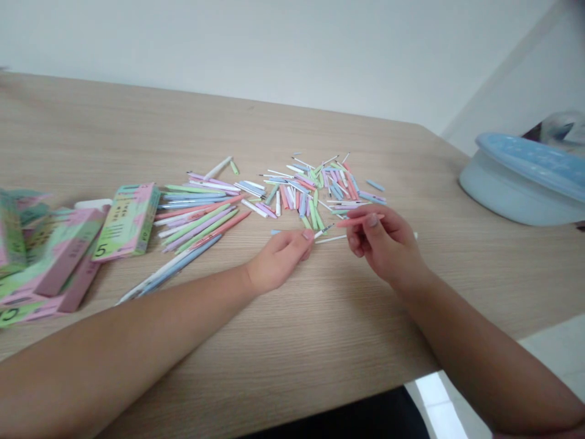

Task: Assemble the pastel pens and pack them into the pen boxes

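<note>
My left hand (pixel 284 256) pinches a thin white pen refill (pixel 323 231), its dark tip pointing right. Facing it, my right hand (pixel 381 241) is closed on a coral-red pen barrel (pixel 359 221), held level with its narrow end toward the refill. A small gap shows between the two parts. Just beyond my hands lies a loose heap of pen parts (pixel 315 183): short barrels, caps and white refills in pink, green, blue, purple and white. Left of it, whole-length pens (pixel 201 213) lie side by side in a row. What my palms cover is hidden.
Several green-and-pink boxes (pixel 130 221) stand and lie at the left of the wooden table (pixel 292 360). A light blue lidded tub (pixel 516 189) sits at the right edge. Behind the table rises a white wall (pixel 256 55); tiled floor shows at the lower right.
</note>
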Motion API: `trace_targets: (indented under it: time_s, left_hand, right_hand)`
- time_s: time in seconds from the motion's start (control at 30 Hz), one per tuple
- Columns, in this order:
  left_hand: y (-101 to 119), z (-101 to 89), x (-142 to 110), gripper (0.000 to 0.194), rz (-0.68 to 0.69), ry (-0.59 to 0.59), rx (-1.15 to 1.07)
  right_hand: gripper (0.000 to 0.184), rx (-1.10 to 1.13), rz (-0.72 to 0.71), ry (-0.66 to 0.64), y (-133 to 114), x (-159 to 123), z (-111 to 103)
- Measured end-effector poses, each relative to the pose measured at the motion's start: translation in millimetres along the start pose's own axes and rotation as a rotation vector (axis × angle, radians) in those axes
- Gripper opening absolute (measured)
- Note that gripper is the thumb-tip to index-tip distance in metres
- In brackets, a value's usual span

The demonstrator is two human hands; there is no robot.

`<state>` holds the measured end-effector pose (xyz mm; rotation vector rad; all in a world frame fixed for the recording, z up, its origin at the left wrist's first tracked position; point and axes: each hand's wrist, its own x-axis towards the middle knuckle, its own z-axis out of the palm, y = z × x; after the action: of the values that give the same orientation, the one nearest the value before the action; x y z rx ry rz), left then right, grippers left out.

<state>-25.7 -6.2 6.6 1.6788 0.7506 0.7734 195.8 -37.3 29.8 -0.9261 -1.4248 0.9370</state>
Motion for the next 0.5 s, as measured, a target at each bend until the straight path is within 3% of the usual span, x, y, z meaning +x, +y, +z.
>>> trace_targets:
  time_s: [0.5]
  left_hand:
    - [3, 2.4, -1, 0.061, 0.011, -0.059, 0.159]
  right_hand:
    - [0.023, -0.060, -0.120, 0.005, -13, -11, 2]
